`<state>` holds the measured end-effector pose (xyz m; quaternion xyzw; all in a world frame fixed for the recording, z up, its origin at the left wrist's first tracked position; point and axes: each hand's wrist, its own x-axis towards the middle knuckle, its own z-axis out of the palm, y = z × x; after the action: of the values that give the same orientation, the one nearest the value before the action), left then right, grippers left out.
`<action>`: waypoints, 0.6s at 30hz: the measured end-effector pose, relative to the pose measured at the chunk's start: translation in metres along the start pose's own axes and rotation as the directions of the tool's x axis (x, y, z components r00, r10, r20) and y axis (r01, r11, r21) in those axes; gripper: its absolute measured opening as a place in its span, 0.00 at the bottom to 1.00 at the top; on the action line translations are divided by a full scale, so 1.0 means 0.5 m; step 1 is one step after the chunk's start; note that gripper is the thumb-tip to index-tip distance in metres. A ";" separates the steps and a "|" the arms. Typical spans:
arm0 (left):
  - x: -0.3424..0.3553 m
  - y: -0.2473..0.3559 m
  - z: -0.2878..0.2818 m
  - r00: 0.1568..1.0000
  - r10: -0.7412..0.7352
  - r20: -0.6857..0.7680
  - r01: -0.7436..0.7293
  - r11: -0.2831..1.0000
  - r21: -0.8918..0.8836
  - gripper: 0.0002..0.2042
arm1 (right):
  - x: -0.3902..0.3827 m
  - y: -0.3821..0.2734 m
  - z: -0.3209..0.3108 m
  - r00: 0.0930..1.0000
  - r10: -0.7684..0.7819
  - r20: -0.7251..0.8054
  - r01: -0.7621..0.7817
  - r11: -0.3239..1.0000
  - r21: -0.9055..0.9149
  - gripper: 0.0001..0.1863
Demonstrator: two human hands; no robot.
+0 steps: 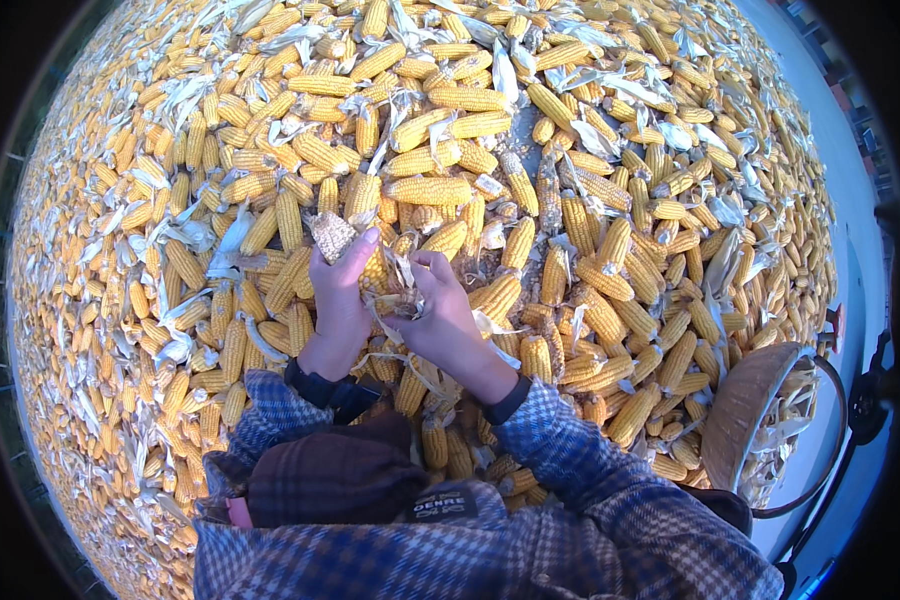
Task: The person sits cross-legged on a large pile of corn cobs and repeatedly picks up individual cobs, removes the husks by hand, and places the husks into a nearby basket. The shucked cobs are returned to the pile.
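"What was to be seen closest in?"

"Plaid sleeves [610,460], with a dark band [508,399] worn at each wrist. Beyond them, the left hand [336,300] was closed around an ear of corn [332,238], its pale end left showing above the thumb. It was held up over the pile [430,190], in front of the body."

"And the right hand [445,315]?"

"It was curled in by the ear's lower end, among dry husk [400,300]. Whether the fingertips were pressed together on anything could not be told, as the bits there were too small and tangled."

"What could have gone wrong from there?"

"The ear could have been twisted loose, had the husk been tugged hard against a weak grip. Skin could have been scratched by a stiff husk edge, since both hands were bare. If dropped, the ear could easily have been lost among so many like it."

"Were any containers noticed?"

"One: a basket [745,405] by the pile's right edge, fitted with a hooped handle [846,405]. Pale husks [785,430] were held in it; its bottom was hidden."

"And farthest off?"

"Grey ground [820,90], seen past the pile's far right corner."
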<state>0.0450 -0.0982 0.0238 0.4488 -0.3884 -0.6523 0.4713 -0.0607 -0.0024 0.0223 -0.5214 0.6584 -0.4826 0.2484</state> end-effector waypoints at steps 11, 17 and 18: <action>-0.002 -0.033 -0.004 0.991 -0.117 -0.061 0.117 0.993 -0.013 0.12 | -0.003 0.041 0.035 0.881 0.362 0.306 -0.373 0.928 -0.024 0.25; -0.013 -0.055 -0.052 0.973 -0.231 -0.017 0.232 0.973 0.023 0.12 | -0.018 0.055 0.031 0.885 0.275 0.376 -0.240 0.961 -0.139 0.25; -0.011 -0.053 -0.059 0.969 -0.247 -0.002 0.247 0.969 0.026 0.11 | -0.017 0.054 0.024 0.876 0.268 0.402 -0.231 0.963 -0.139 0.23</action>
<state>0.0668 -0.0884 -0.0085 0.4994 -0.3384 -0.7012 0.3800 -0.0602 0.0005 -0.0083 -0.5332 0.6722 -0.2951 0.4205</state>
